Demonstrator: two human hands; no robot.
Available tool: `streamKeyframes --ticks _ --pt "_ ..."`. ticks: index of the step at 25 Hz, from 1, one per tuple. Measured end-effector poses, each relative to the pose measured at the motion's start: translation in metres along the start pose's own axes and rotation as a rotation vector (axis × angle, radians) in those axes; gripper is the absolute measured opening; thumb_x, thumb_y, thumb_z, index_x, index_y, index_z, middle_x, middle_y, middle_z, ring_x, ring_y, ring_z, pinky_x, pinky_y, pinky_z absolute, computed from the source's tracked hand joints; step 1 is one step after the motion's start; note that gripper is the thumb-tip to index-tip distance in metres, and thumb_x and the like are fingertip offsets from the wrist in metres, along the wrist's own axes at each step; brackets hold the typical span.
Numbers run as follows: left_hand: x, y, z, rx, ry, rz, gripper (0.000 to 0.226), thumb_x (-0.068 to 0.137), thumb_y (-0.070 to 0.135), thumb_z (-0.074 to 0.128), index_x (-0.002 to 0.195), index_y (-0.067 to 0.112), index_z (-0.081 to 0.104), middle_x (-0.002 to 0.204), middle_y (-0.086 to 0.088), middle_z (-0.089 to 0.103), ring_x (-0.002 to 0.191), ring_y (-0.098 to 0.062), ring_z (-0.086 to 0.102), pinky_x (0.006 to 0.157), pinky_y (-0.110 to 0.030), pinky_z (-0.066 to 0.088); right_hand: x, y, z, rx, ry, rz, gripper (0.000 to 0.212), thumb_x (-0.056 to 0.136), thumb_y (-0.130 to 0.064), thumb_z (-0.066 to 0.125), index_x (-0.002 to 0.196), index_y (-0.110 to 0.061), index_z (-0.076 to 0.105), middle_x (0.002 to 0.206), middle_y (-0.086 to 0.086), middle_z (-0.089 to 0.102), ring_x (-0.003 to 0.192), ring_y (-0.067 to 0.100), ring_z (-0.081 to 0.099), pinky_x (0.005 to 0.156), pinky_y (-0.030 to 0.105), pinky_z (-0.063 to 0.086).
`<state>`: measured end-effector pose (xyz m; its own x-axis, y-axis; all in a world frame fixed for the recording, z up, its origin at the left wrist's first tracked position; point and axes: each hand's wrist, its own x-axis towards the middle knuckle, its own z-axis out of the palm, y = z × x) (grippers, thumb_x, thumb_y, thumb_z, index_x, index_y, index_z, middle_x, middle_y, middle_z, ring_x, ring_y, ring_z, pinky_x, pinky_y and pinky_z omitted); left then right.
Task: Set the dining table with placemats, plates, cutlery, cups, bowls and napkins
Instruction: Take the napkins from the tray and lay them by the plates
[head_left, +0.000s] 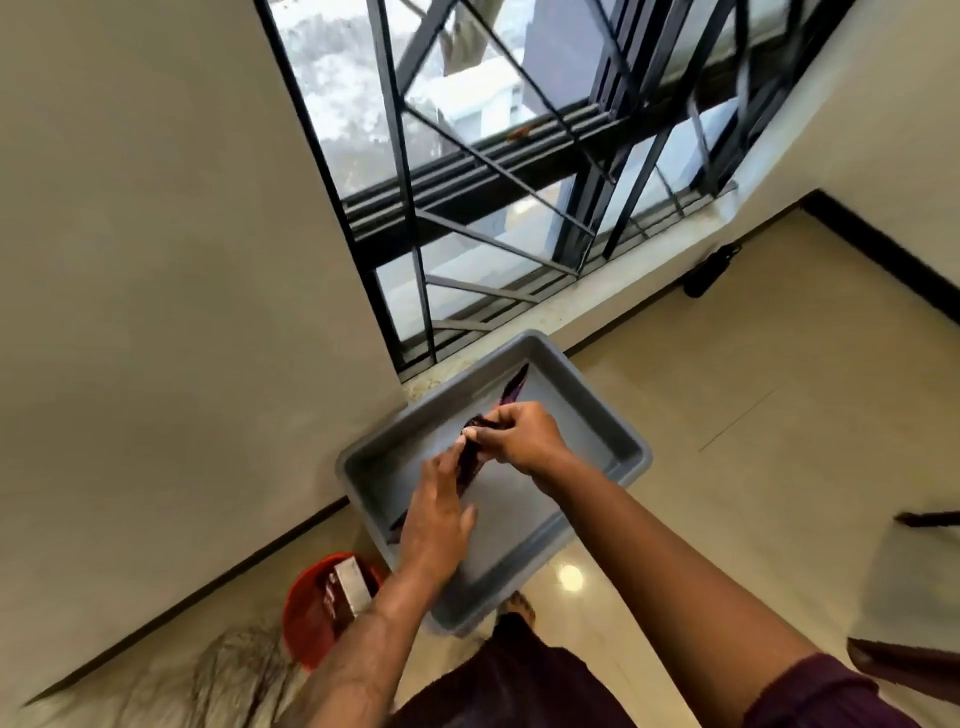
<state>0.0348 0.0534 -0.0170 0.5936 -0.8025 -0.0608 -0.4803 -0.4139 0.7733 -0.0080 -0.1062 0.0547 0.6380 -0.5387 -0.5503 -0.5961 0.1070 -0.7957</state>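
A person's right hand (519, 441) pinches one end of a dark maroon cloth (470, 460), fingers curled tight on it, while the left hand (436, 525) lies over the cloth's other end with its fingers nearly straight, at about seven o'clock from the right. The two hands work close together above a grey plastic tub (618, 415) that sits on the polished floor (753, 441). The cloth looks to be one of the napkins or a placemat for the table, though its blurred folds leave that uncertain. It appears to be held taut between pinch and flat palm so it can be folded or lifted clear of the tub without trailing. A second dark strip (514, 387) shows at one o'clock from the right hand, inside the tub; whether it is part of the same cloth cannot be told.

At eight o'clock from the tub stands a red bucket (306, 618) holding a box-like object (348, 584), against the cream wall (182, 260). At twelve o'clock rises a barred window (493, 182), its sill just beyond the tub's far rim. A dark object (709, 270) lies on the floor at two o'clock, near the sill. No desk is in view, so the setting itself is judged barely begun.
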Motion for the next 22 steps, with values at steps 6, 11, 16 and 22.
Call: streamKeyframes --ticks 6,11,16,22 --pt "-0.009 -0.006 -0.063 0.106 0.029 0.369 0.057 0.090 0.016 0.057 0.140 0.028 0.032 0.132 -0.009 0.044 0.103 -0.022 0.057 0.080 -0.029 0.055 -0.093 -0.039 0.014 0.048 0.290 -0.157 0.019 0.087 -0.034 0.070 0.094 -0.017 0.069 0.092 0.001 0.070 0.091 0.016 0.065 0.074 0.029 0.053" --pt "-0.035 -0.015 -0.103 0.362 -0.165 0.680 0.045 0.087 0.010 0.062 0.128 0.021 0.051 0.101 -0.001 0.050 0.080 -0.021 0.053 0.061 -0.037 0.052 -0.164 -0.034 0.035 -0.106 0.571 -0.195 0.017 0.090 -0.038 0.066 0.099 -0.023 0.071 0.099 -0.002 0.058 0.095 0.016 0.058 0.081 0.032 0.054" --pt "-0.073 -0.001 -0.134 0.287 -0.432 0.524 0.065 0.086 0.005 0.053 0.138 0.040 0.039 0.116 0.012 0.043 0.091 -0.013 0.056 0.068 -0.018 0.044 -0.218 0.004 0.058 -0.160 0.818 -0.186 0.016 0.091 -0.039 0.064 0.097 -0.027 0.072 0.096 -0.008 0.055 0.101 0.022 0.056 0.093 0.041 0.047" --pt "-0.111 0.024 -0.156 0.008 -0.764 0.076 0.096 0.079 -0.004 0.061 0.147 0.045 0.014 0.117 -0.006 0.052 0.094 -0.018 0.061 0.068 -0.030 0.057 -0.259 0.052 0.097 -0.017 0.746 -0.171 0.012 0.092 -0.029 0.064 0.089 -0.019 0.069 0.086 -0.001 0.070 0.082 0.017 0.065 0.079 0.042 0.055"
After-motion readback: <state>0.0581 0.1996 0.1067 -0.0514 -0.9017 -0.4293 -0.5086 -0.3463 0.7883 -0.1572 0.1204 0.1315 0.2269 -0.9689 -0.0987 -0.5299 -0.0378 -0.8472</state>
